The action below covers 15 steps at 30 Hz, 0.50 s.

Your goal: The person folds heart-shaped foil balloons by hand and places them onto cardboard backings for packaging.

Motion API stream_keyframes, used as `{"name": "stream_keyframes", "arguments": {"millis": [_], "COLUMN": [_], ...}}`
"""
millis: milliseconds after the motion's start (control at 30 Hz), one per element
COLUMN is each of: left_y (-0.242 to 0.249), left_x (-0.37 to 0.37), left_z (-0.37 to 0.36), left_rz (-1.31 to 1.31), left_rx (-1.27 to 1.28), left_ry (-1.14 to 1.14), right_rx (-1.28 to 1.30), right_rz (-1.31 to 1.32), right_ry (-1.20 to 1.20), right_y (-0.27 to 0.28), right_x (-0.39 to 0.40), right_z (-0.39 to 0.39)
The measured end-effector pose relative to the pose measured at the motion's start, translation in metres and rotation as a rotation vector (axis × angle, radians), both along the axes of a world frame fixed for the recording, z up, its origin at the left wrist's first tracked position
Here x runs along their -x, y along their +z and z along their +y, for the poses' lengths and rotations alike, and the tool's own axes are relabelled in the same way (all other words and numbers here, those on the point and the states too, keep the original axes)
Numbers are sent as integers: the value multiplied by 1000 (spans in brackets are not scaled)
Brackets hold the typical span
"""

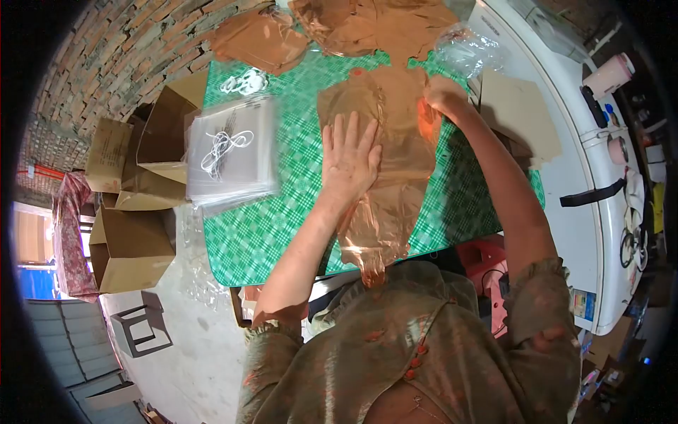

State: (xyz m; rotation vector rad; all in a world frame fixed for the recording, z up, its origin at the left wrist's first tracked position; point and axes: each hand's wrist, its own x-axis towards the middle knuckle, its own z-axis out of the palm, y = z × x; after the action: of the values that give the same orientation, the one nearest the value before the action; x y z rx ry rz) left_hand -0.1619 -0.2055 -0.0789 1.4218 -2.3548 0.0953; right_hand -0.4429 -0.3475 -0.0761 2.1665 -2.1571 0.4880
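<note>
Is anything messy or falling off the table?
Yes. The shiny copper foil sheet under the left hand and right hand is crinkled, and its near end droops over the table edge onto the person's lap.

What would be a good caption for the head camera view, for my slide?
Left hand flat on a rose-gold foil balloon, right hand pinching its edge, over a green checked tablecloth.

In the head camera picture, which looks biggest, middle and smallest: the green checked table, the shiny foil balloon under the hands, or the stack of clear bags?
1. Green checked table
2. Foil balloon
3. Stack of clear bags

The balloon and bags look fairly close in size.
</note>
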Motion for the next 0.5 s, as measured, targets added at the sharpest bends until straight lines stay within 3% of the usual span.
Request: {"name": "stream_keyframes", "arguments": {"millis": [33,133,267,367,500], "left_y": [0,0,3,2,5], "left_x": [0,0,-1,-1,-1], "left_z": [0,0,1,1,1], "left_rz": [-1,4,20,26,-33], "left_rx": [3,13,12,24,32], "left_ry": [1,1,-18,-21,-18], "right_rx": [-99,-338,-428,-444,-320], "right_rz": [-61,-224,-1087,-1148,-1456], "right_ry": [-131,-18,230,124,622], "right_y": [17,46,76,94,65], "right_x": [-8,-1,-18,-55,-72], "right_z": [-2,-7,35,46,45]}}
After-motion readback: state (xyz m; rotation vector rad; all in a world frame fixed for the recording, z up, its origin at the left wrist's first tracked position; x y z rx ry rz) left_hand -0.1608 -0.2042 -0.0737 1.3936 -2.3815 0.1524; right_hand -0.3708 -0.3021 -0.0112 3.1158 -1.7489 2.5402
